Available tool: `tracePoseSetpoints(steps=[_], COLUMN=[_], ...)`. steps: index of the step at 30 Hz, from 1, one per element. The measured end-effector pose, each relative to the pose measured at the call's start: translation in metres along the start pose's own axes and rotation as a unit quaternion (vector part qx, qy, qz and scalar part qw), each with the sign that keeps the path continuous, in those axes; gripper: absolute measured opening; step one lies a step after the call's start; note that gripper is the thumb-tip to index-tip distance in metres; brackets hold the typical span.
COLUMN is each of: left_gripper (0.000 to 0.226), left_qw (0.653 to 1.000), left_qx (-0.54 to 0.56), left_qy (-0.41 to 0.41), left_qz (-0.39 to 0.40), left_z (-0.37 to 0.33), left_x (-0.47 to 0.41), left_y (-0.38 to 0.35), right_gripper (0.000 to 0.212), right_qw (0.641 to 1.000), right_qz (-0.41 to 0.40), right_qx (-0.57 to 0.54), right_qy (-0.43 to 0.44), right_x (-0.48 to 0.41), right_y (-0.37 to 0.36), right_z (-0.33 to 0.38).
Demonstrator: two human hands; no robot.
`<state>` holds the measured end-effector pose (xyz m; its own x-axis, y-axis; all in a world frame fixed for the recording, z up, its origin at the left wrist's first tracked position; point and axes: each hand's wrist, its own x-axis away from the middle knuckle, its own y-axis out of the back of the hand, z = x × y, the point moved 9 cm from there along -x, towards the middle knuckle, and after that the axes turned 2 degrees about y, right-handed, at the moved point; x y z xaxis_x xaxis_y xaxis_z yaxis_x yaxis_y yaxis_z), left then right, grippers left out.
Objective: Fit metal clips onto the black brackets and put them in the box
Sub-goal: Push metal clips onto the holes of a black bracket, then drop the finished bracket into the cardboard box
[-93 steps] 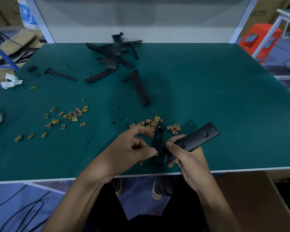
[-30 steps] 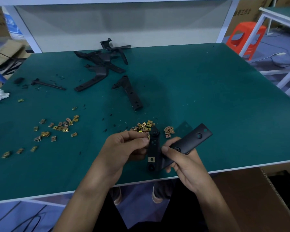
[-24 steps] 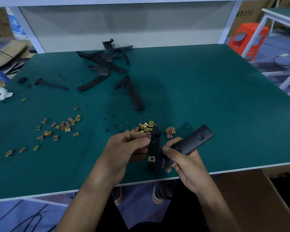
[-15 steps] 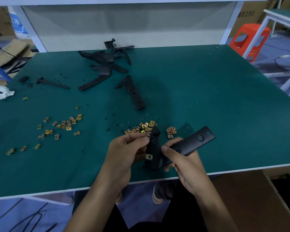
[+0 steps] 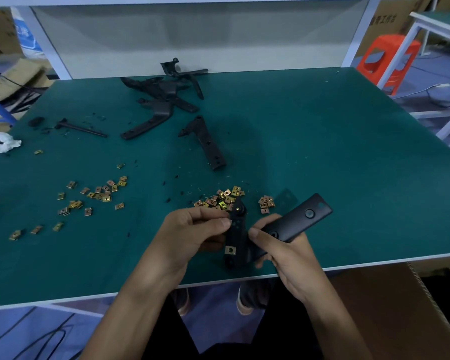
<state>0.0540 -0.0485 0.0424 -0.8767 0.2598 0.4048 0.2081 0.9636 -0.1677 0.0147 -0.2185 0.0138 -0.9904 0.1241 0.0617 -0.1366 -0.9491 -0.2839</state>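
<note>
Right hand (image 5: 283,253): fingers curled round black bracket (image 5: 299,220) at its bend, over near edge of surface (image 5: 348,165). Left hand (image 5: 192,229): thumb and forefinger pinch bracket's other limb; whether clip sits between them, cannot tell. Metal clip (image 5: 230,250) seated just below left fingers. Loose clips (image 5: 226,198) just beyond fingers. Box (image 5: 387,320) below right hand.
</note>
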Motion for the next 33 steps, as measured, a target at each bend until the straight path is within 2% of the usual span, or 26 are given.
tracePoseSetpoints(steps=[4, 7, 13, 16, 18, 20, 24, 26, 28, 30, 33], left_gripper=[0.021, 0.010, 0.012, 0.009, 0.015, 0.018, 0.024, 0.023, 0.036, 0.042, 0.038], left_qw=[1.000, 1.000, 0.998, 0.990, 0.967, 0.946, 0.932, 0.928, 0.923, 0.923, 0.926], left_qx=[-0.009, -0.024, -0.016, -0.094, -0.208, -0.278, -0.313, -0.318, -0.316, -0.307, -0.302], left_qy=[0.020, 0.015, -0.022, -0.069, -0.119, -0.150, -0.182, -0.175, -0.172, -0.177, -0.189], left_qz=[0.017, -0.004, -0.048, -0.073, -0.091, -0.074, 0.030, 0.081, 0.136, 0.151, 0.122], left_z=[0.006, 0.009, 0.015, 0.015, 0.011, 0.007, 0.009, 0.014, 0.019, 0.022, 0.023], left_x=[0.000, -0.001, -0.001, -0.001, 0.000, 0.002, 0.007, 0.015, 0.025, 0.031, 0.030], left_y=[-0.003, 0.000, 0.001, -0.006, -0.018, -0.042, -0.108, -0.136, -0.158, -0.163, -0.144], right_gripper=[0.015, 0.009, 0.020, 0.020, 0.024, 0.023, 0.021, 0.020, 0.024, 0.037, 0.056], right_qw=[0.999, 0.998, 0.994, 0.987, 0.977, 0.964, 0.954, 0.945, 0.926, 0.884, 0.799], right_qz=[0.006, -0.010, -0.076, -0.137, -0.189, -0.222, -0.245, -0.294, -0.364, -0.425, -0.508], right_qx=[0.038, 0.055, 0.069, 0.075, 0.084, 0.116, 0.139, 0.093, -0.022, -0.170, -0.295], right_qy=[-0.003, 0.013, 0.046, 0.047, 0.054, 0.087, 0.105, 0.107, 0.103, 0.100, 0.127], right_x=[-0.001, 0.000, 0.005, 0.017, 0.033, 0.054, 0.099, 0.126, 0.152, 0.176, 0.204], right_y=[-0.002, -0.002, 0.000, 0.011, 0.022, 0.037, 0.072, 0.099, 0.132, 0.169, 0.216], right_z=[-0.002, -0.001, 0.005, 0.010, 0.015, 0.023, 0.030, 0.033, 0.035, 0.033, 0.037])
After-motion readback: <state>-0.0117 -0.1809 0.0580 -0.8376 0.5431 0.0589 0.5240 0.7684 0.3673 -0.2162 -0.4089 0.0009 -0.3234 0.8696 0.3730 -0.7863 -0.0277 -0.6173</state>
